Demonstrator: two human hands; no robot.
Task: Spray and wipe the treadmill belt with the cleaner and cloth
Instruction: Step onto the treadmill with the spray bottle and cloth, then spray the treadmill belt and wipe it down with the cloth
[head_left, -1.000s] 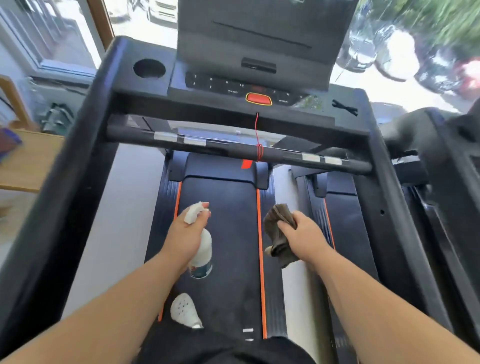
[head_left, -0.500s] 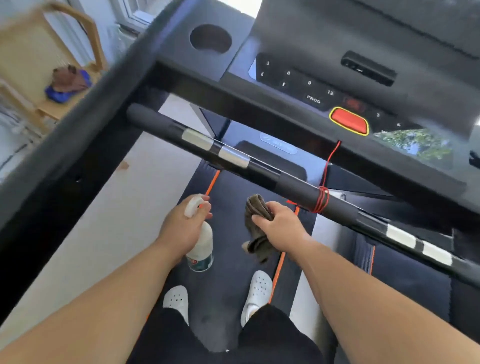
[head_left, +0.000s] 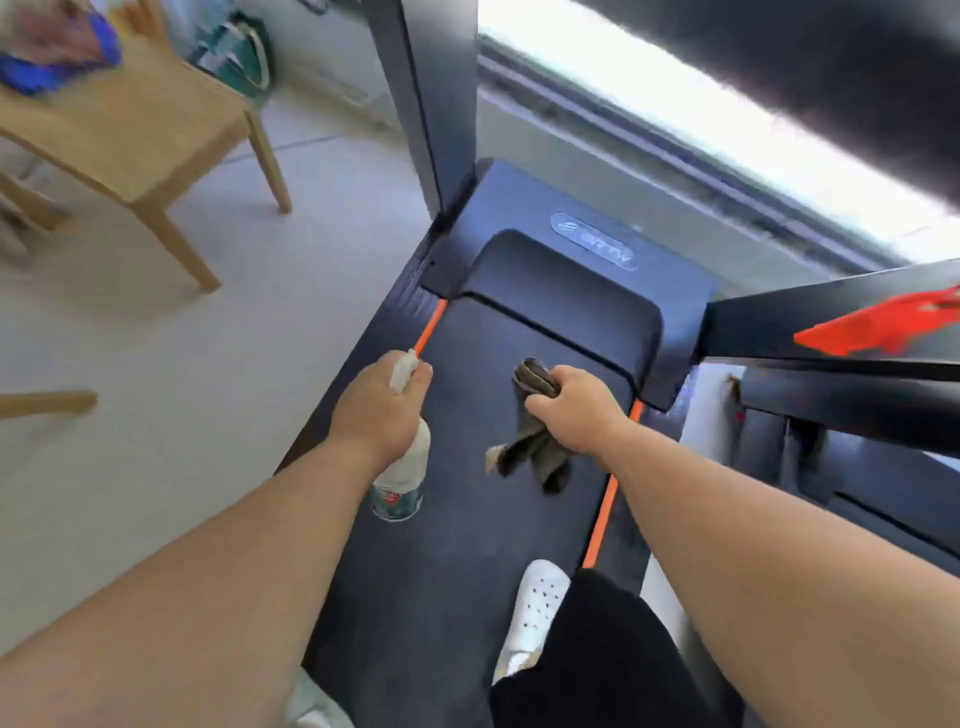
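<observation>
The dark treadmill belt (head_left: 467, 519) runs between two orange stripes, with the black motor cover (head_left: 566, 270) at its far end. My left hand (head_left: 376, 410) grips a white spray bottle (head_left: 402, 478) above the belt's left edge, a finger on the nozzle, which points forward. My right hand (head_left: 576, 410) holds a crumpled grey-brown cloth (head_left: 535, 441) that hangs above the belt's right half. Whether the cloth touches the belt is unclear.
My white shoe (head_left: 535, 608) and black-clad leg stand on the belt near me. A treadmill upright (head_left: 441, 104) rises at the front left and a black handrail (head_left: 831, 327) crosses on the right. A wooden table (head_left: 130, 135) stands on the pale floor to the left.
The view has dropped below the console and crossbar toward the belt's front end. Both hands have moved forward and lower over the belt, still holding the bottle and the cloth.
</observation>
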